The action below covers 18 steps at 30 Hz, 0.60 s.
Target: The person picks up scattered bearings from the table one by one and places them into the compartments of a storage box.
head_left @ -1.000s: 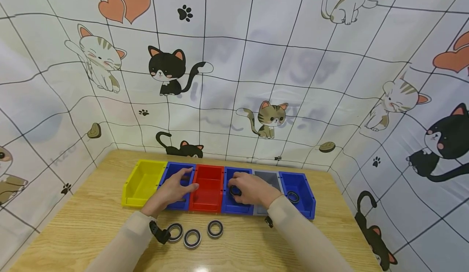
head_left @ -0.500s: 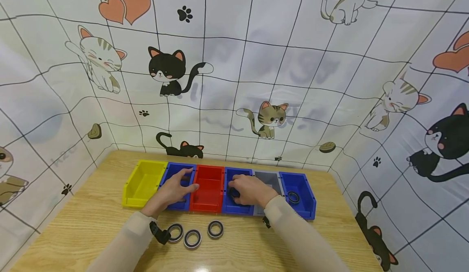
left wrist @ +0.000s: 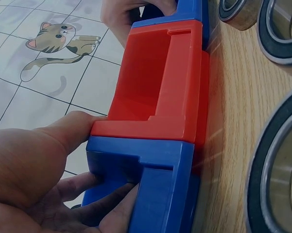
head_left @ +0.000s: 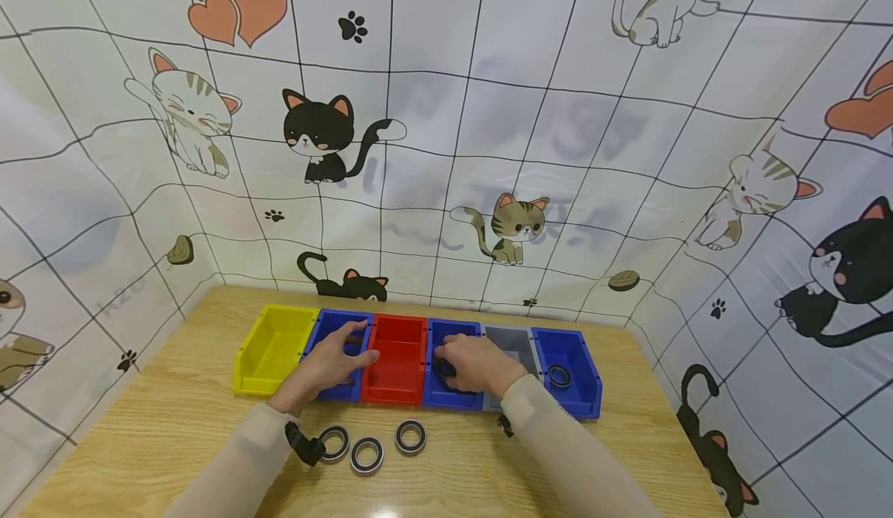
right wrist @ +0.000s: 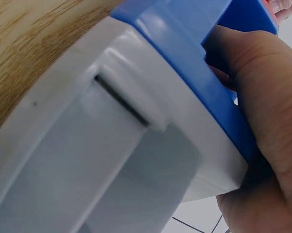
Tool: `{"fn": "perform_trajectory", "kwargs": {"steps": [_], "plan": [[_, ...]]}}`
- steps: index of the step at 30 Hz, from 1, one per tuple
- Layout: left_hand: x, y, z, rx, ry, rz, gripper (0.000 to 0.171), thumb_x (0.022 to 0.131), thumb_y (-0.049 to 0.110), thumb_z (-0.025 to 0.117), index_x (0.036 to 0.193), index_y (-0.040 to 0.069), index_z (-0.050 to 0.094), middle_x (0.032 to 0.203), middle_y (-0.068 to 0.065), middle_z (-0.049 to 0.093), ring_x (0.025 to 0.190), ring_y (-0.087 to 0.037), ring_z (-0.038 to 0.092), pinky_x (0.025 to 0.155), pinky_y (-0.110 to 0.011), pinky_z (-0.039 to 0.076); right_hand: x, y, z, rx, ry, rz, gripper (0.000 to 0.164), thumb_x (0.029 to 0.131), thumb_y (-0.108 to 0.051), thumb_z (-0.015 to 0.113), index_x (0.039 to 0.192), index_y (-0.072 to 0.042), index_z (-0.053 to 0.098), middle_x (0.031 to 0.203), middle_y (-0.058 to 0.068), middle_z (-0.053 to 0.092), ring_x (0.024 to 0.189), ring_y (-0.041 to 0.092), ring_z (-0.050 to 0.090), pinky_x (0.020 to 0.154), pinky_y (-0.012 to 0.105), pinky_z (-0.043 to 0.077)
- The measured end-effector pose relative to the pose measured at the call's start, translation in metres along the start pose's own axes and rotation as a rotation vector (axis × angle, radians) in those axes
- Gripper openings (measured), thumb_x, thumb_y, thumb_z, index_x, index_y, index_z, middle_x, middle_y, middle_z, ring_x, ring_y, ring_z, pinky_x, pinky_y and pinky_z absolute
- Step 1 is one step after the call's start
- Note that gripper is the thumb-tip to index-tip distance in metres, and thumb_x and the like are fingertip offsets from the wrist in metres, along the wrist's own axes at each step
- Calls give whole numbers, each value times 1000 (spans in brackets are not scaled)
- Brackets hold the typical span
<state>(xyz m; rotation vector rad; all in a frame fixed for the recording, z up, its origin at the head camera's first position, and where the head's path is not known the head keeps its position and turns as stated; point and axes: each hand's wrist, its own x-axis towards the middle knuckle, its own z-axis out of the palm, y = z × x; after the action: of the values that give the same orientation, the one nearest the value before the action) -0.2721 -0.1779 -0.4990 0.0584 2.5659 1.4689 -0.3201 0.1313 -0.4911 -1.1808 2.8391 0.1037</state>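
My right hand [head_left: 481, 364] reaches into the blue bin [head_left: 452, 399] right of the red one, fingers bent around a dark ball bearing [head_left: 443, 368] that is mostly hidden by the hand. In the right wrist view, thumb and fingers dip past the blue bin's rim [right wrist: 184, 73]. My left hand [head_left: 331, 359] lies over the blue bin [left wrist: 150, 194] left of the red bin [head_left: 394, 394]. Its fingers extend loosely into that bin, and the thumb [left wrist: 77, 127] lies at the red bin's corner.
Several bins stand in a row, from yellow [head_left: 268, 382] through grey [head_left: 512, 337] to a blue end bin [head_left: 589, 394] containing a bearing [head_left: 549, 376]. Three bearings, one of them [head_left: 399, 437] rightmost, lie on the wooden table [head_left: 446, 479]. A cat-print curtain [head_left: 432, 115] hangs behind.
My right hand has sunk slightly deeper into its blue bin with the bearing, and its forearm has shifted a little left. The left hand stays put.
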Motion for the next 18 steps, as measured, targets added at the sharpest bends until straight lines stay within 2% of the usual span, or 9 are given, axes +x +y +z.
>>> {"fn": "perform_trajectory", "kwargs": {"steps": [9,14,18], "plan": [[1,0,2,3,2,-7,84,112,33,82,180,9,40,170,-35,55,136,-51,75,98,-56,74,-5,-1,-2,12,12,3,38,101,-29,94,135,-15,85,120,4,78,100,15,74,91,37,74],[1,0,1,9,5,-7,84,112,34,82,180,9,40,171,-35,54,135,-50,76,98,-55,74,-15,-2,-10,48,59,3,39,105,-28,90,141,-16,84,134,5,78,116,19,78,102,39,72],[0,0,1,5,-5,1,85,112,34,82,180,7,39,170,-36,54,135,-50,76,97,-56,74,-27,-2,-18,124,140,19,39,106,-26,89,143,-16,83,141,6,77,126,23,78,106,42,71]]}}
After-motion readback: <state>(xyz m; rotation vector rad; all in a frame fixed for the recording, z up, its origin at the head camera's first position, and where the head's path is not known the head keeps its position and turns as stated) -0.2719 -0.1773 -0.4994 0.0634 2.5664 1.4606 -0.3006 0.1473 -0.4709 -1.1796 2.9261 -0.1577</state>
